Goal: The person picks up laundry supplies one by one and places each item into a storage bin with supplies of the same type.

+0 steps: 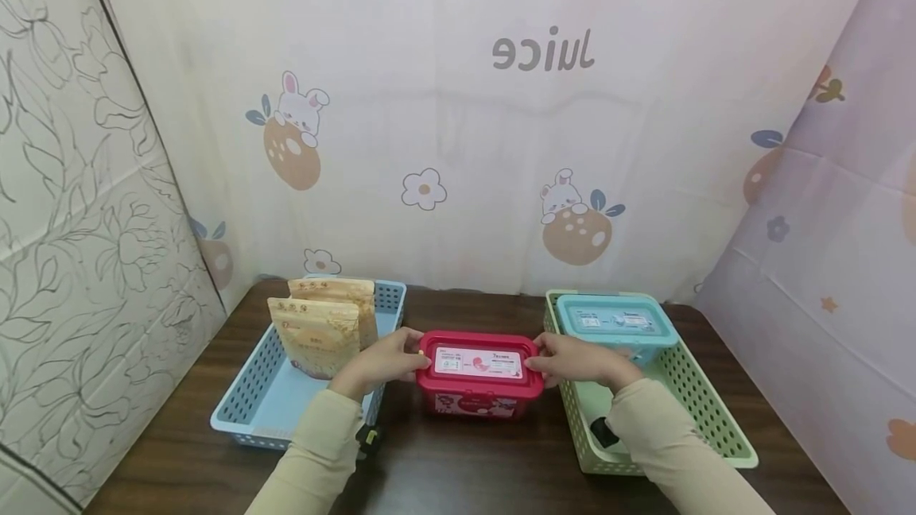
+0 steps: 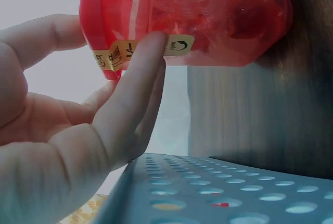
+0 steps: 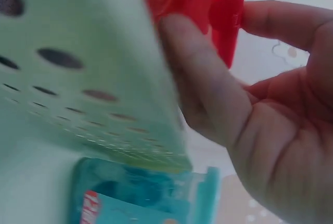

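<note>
A red plastic tub (image 1: 479, 389) with a lid and a pink-and-white label stands between two baskets, over the dark wood table (image 1: 458, 467). My left hand (image 1: 384, 358) grips its left end, thumb on the lid's edge; in the left wrist view the fingers lie against the tub's side by a yellow sticker (image 2: 179, 45). My right hand (image 1: 583, 360) holds the opposite end, thumb on the lid too. In the right wrist view its fingers (image 3: 203, 62) reach between the tub and the green basket's wall (image 3: 104, 41).
On the left, a blue basket (image 1: 246, 388) holds two upright tan pouches (image 1: 318, 340). The green basket (image 1: 716, 420) on the right has a teal lidded tub (image 1: 615, 318) at its back end. A printed curtain (image 1: 458, 141) hangs behind the table.
</note>
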{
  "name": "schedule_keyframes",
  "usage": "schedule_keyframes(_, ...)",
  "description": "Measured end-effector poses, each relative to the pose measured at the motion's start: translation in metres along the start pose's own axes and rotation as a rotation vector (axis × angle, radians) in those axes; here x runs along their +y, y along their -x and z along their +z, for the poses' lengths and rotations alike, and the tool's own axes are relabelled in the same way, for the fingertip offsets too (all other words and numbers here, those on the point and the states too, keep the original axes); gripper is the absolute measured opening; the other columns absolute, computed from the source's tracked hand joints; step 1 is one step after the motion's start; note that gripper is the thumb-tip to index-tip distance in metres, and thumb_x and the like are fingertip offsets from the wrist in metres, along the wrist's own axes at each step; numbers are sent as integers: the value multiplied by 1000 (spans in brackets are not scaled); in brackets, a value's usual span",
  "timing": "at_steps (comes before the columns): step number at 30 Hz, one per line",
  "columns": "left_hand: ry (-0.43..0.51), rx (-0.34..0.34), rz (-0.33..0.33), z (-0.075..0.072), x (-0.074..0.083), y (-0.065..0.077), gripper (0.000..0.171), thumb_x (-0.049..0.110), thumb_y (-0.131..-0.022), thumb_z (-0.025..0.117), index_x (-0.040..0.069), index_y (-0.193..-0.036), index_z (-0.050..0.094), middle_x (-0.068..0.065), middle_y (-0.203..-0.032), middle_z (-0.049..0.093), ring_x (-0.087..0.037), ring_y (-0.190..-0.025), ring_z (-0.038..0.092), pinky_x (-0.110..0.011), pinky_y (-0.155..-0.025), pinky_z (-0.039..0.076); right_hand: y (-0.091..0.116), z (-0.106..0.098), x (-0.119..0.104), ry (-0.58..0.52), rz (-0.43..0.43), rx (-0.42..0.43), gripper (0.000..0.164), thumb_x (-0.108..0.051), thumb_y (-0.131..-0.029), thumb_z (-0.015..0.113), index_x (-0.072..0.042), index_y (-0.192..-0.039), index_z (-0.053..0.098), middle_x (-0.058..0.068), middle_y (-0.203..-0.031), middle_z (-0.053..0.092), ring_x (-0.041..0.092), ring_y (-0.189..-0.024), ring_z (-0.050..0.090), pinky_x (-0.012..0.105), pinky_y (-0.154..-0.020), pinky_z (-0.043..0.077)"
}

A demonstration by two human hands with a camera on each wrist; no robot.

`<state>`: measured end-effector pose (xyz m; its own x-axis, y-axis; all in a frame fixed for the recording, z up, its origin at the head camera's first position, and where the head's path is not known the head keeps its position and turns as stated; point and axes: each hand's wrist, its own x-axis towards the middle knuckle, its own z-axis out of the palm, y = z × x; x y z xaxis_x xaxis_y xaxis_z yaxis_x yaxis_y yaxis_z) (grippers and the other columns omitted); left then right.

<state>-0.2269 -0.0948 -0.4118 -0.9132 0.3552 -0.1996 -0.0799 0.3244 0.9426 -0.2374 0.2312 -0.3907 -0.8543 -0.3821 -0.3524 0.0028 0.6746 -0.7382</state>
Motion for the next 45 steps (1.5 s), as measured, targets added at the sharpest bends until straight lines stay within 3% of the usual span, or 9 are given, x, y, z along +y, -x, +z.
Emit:
schedule_keyframes(5, -6, -33, -7, -1, -3, 0, 50, 12, -95, 66, -12, -134, 46, -18, -111, 62, -25, -91, 70, -46, -85, 58, -2, -1, 8, -55, 10, -49, 50, -31, -100, 64, 5, -131, 50, 8, -101, 67, 25, -92, 71, 48, -94, 53)
schedule_keyframes(15, -45, -39, 8, 0, -6, -3, 52, 17, -97, 62, -13, -137, 45, -18, -114, 64, -26, -93, 70, -42, -81, 60, -1, 0, 9, -203, -17, -104, 55, -25, -102, 61, 11, -137, 40, 17, -106, 60, 29, -91, 69, 44, -82, 59)
schedule_keyframes(26, 1, -43, 18, 2, -5, -1, 45, 17, -101, 55, -12, -134, 47, -19, -113, 63, -30, -94, 70, -44, -78, 60, -3, -2, 11, -273, -16, -149, 49, -23, -103, 58, 10, -134, 39, 19, -107, 58, 27, -93, 65, 46, -84, 58)
schedule_keyframes(34, -12, -38, -5, 2, -5, -3, 42, 16, -103, 50, -11, -135, 46, -20, -113, 63, -30, -95, 69, -44, -78, 60, -1, -7, 16, -403, -22, -202, 53, -14, -104, 49, 15, -143, 27, 22, -116, 59, 29, -98, 65, 45, -86, 58)
schedule_keyframes(45, -19, -27, 4, 4, -1, -2, 43, 12, -101, 48, -13, -136, 45, -19, -112, 63, -28, -91, 68, -43, -77, 60, 2, -1, 15, -487, 14, -143, 54, -11, -103, 51, 15, -144, 27, 24, -121, 56, 30, -100, 62, 42, -87, 58)
